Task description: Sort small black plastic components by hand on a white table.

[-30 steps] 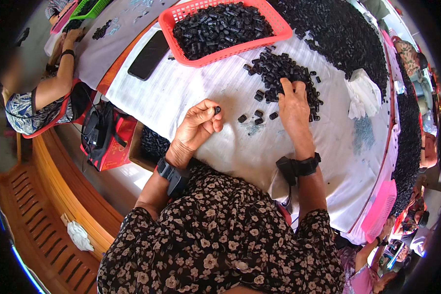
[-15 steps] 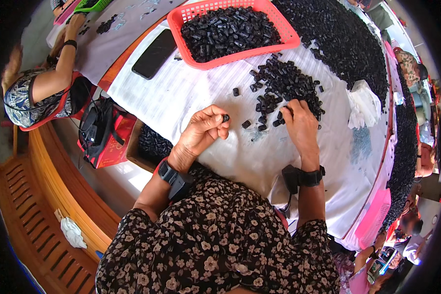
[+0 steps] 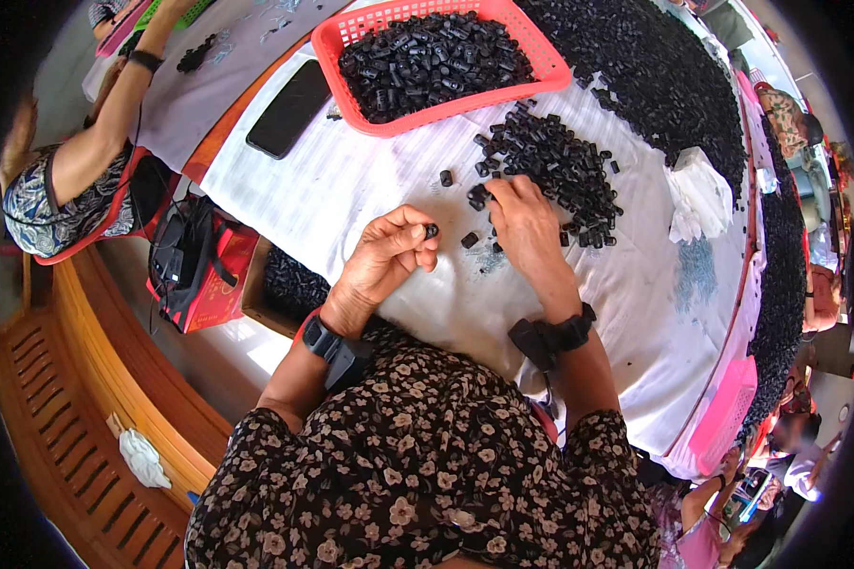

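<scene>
My left hand (image 3: 389,251) is closed in a pinch, with a small black cylindrical piece (image 3: 431,230) between thumb and forefinger. Over the left side of a loose pile of the same black pieces (image 3: 565,171), my right hand (image 3: 529,232) has its fingers drawn together. Small black pieces (image 3: 478,196) sit right at its fingertips, partly covered by them. Two single pieces lie on the white cloth between the hands, one black piece (image 3: 446,177) farther off and another black piece (image 3: 470,240) nearer.
A coral basket (image 3: 380,126) full of black pieces stands beyond the pile, beside a black phone (image 3: 289,109). A huge heap of black pieces (image 3: 655,85) spreads far right. Crumpled white plastic (image 3: 700,194) and a pink basket (image 3: 724,417) lie right. Another person's arm (image 3: 114,114) is at left.
My right hand has moved left from the pile's near edge, and some pieces have shifted left with its fingers. My left hand keeps its pinch. The other person's arm has stretched farther away.
</scene>
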Demonstrator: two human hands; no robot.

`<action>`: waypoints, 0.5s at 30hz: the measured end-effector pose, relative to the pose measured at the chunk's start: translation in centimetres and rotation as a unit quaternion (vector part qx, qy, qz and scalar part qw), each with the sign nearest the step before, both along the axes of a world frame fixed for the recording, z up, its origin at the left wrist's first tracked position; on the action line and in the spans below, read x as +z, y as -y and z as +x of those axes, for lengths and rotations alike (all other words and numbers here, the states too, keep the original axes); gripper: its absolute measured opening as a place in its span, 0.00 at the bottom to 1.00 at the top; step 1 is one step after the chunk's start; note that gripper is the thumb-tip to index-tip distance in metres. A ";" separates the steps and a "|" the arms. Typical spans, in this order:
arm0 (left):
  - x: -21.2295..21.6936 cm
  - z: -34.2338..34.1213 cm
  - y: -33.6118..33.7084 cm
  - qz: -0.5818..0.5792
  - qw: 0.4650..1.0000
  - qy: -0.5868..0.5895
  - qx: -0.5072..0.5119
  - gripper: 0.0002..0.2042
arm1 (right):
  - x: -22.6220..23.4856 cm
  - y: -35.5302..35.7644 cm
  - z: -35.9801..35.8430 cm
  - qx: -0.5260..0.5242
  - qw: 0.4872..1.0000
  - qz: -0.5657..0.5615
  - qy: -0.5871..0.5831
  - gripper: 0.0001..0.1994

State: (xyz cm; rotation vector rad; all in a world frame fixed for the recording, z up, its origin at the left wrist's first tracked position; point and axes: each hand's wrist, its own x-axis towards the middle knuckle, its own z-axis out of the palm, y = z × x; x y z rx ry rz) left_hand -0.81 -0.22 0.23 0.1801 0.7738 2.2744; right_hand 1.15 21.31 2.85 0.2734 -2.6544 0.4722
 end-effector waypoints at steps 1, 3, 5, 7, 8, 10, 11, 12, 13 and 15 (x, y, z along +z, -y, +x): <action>0.0 0.0 0.1 0.001 1.000 -0.001 0.001 0.08 | 0.1 0.2 -0.3 0.001 1.000 -0.004 0.007 0.10; 0.0 0.0 0.2 0.009 1.000 0.004 -0.001 0.07 | 0.3 -0.1 -0.3 -0.010 1.000 -0.015 0.010 0.09; -0.1 -0.1 0.2 0.018 1.000 0.007 0.001 0.06 | 0.5 -0.9 -0.2 -0.016 0.999 -0.026 0.012 0.09; -0.2 -0.1 0.0 0.025 1.000 0.005 -0.006 0.06 | 0.9 -2.6 0.6 -0.054 0.998 -0.032 0.026 0.09; -0.3 0.0 0.1 0.024 1.000 0.004 -0.001 0.06 | 1.2 -3.0 1.0 -0.049 0.998 -0.032 0.026 0.09; -0.5 0.0 0.1 0.009 1.000 0.013 -0.003 0.07 | 2.1 -3.8 1.7 -0.104 0.994 -0.032 0.028 0.09; -0.4 0.1 0.1 0.010 1.000 0.013 -0.002 0.07 | 2.0 -4.4 1.8 -0.120 0.993 -0.008 0.010 0.07; -0.4 0.1 0.2 0.006 1.000 0.010 -0.003 0.07 | 2.2 -4.7 1.9 -0.119 0.993 -0.008 0.010 0.07; -0.3 0.0 0.1 0.001 1.000 0.006 -0.005 0.07 | 2.4 -4.9 2.0 -0.123 0.992 -0.012 0.017 0.06; -0.4 0.0 0.1 0.002 1.000 0.006 -0.005 0.07 | 2.5 -4.8 2.0 -0.127 0.991 -0.015 0.024 0.05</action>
